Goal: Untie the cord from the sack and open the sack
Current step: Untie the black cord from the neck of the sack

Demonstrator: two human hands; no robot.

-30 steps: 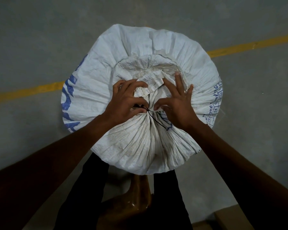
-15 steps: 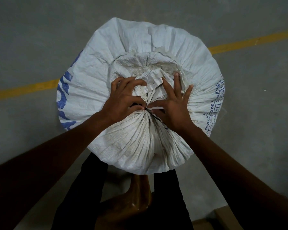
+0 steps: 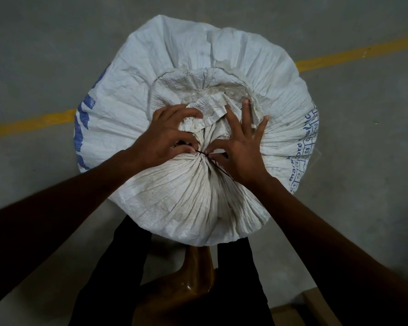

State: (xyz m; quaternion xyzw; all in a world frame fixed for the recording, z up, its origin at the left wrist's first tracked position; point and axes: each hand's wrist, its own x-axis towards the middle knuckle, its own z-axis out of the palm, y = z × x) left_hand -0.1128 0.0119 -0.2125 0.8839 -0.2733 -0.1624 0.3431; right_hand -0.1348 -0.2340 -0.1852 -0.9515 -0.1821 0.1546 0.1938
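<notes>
Cord (image 3: 218, 168): a thin dark line is circling the gathered neck of the sack, with one loose end trailing down toward my right wrist.
Sack (image 3: 174, 67): white woven, blue print on both sides, it is standing upright on the floor right in front of my legs, its neck bunched tight and still tied shut.
Left hand (image 3: 161, 140): I am curling my fingers over the neck's left side, thumb and forefinger pinching at the cord where it crosses the pleats.
Right hand (image 3: 242, 151): I am nipping the cord between thumb and forefinger at the knot, while my other three fingers are fanning out over the folded top flap.
Floor (image 3: 33, 55): grey concrete is lying all around, with a yellow line (image 3: 28, 123) running behind the sack.
</notes>
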